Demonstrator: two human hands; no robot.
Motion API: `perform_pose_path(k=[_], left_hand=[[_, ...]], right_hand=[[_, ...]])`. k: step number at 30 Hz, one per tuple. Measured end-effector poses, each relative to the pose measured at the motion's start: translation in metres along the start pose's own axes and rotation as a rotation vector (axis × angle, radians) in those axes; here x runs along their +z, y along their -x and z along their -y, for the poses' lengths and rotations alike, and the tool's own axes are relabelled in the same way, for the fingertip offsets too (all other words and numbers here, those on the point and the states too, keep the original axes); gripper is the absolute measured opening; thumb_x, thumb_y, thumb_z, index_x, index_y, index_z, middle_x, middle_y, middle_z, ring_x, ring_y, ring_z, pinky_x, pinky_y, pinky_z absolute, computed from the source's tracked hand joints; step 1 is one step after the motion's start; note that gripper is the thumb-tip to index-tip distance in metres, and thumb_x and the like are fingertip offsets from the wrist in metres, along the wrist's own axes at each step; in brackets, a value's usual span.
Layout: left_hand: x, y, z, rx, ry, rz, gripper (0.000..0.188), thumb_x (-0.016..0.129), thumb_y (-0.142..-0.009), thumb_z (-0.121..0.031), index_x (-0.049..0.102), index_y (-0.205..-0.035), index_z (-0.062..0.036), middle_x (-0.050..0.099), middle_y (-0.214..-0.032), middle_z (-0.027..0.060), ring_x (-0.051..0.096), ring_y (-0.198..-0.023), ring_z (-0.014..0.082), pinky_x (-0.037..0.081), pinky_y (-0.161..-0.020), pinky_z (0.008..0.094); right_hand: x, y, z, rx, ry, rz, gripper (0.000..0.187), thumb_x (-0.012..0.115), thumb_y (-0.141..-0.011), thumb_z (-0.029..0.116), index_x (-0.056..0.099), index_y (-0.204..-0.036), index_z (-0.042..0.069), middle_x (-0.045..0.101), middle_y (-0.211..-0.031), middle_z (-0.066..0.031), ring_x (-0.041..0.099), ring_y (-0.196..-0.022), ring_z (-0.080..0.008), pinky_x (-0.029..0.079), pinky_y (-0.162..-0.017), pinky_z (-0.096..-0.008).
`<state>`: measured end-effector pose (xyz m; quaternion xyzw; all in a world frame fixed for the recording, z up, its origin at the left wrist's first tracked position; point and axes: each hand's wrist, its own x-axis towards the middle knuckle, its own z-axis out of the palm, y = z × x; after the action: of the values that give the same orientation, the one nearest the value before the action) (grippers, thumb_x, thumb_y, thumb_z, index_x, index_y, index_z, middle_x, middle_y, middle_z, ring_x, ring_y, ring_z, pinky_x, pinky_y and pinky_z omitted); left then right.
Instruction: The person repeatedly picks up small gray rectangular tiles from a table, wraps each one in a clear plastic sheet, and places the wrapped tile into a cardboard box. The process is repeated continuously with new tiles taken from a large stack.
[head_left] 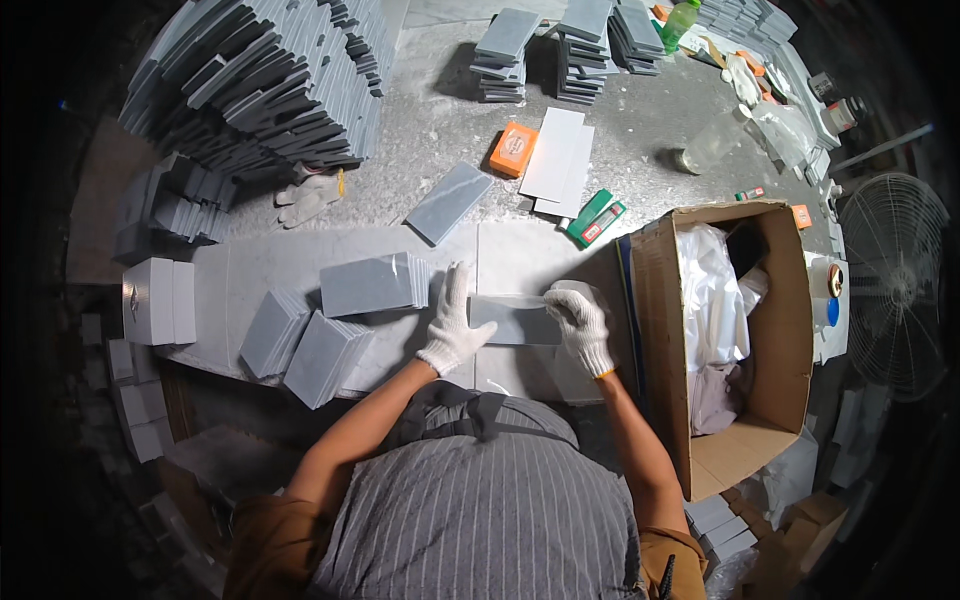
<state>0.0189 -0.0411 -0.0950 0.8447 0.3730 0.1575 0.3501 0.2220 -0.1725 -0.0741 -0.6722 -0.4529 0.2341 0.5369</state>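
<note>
A grey rectangular tile (517, 325) lies flat on the pale worktop in front of me, between my gloved hands. My left hand (455, 330) rests at its left end, fingers stretched away from me and thumb spread onto the tile. At the far right corner, my right hand (580, 322) is closed, its fingertips pinching the edge of what looks like a thin clear film (515, 301) along the tile's far side. Left of my left hand sits a stack of grey tiles (370, 285). Two more stacks, a left one (272, 335) and a nearer one (328, 358), lean beside it.
An open cardboard box (660, 330) with plastic sheeting stands at right. Beyond are a loose tile (448, 203), an orange box (513, 149), white panels (553, 155) and a green box (597, 218). Tall tile piles (270, 80) fill the far left; a fan (893, 285) stands far right.
</note>
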Motion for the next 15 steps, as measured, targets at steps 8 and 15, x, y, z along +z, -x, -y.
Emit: perform_pose_path(k=[8, 15], left_hand=[[-0.040, -0.041, -0.026, 0.320, -0.046, 0.275, 0.008, 0.072, -0.072, -0.009, 0.066, -0.078, -0.0079, 0.066, -0.108, 0.0086, 0.061, -0.110, 0.0313, 0.047, -0.096, 0.0413], [-0.044, -0.004, -0.004, 0.686, -0.224, 0.282, 0.020, 0.070, -0.076, -0.023, 0.068, -0.089, -0.0086, 0.065, -0.121, 0.0101, 0.055, -0.123, 0.0315, 0.043, -0.106, 0.0481]], right_hand=[[-0.002, 0.021, 0.027, 0.536, -0.403, -0.067, 0.025, 0.074, -0.079, 0.009, 0.067, -0.099, -0.004, 0.066, -0.084, -0.0099, 0.065, -0.077, -0.0185, 0.052, -0.066, -0.0323], [-0.009, 0.028, 0.015, -0.189, 0.240, 0.052, 0.017, 0.073, -0.079, 0.006, 0.069, -0.095, 0.004, 0.065, -0.091, -0.0123, 0.065, -0.082, -0.0299, 0.053, -0.072, -0.0357]])
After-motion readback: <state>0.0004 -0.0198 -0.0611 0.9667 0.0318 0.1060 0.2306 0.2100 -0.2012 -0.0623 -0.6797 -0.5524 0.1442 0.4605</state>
